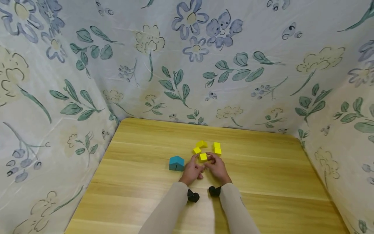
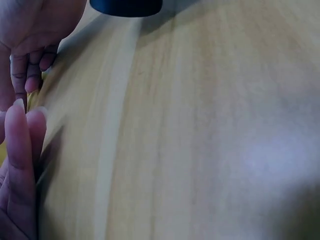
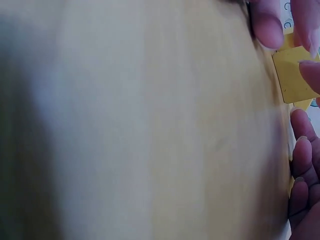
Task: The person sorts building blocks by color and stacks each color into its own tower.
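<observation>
Both hands meet around one yellow cube (image 1: 203,158) at the middle of the wooden table. My left hand (image 1: 190,171) holds its left side with bent fingers. On the other side my right hand (image 1: 217,169) grips it, index finger along the far right edge and thumb toward the near face. In the right wrist view a flat yellow face (image 3: 292,75) shows between fingertips. The left wrist view shows mostly fingers (image 2: 20,150), with the cube nearly hidden. Just left of the left hand stands a blue house-shaped block (image 1: 176,163).
Behind the hands lie a small yellow block (image 1: 197,150) and a yellow wedge-like block (image 1: 202,144). Two yellow cubes (image 1: 217,148) adjoin each other to the right. Floral cloth (image 1: 181,81) hangs around the wooden table (image 1: 140,191). Black devices (image 1: 193,196) sit at the wrists.
</observation>
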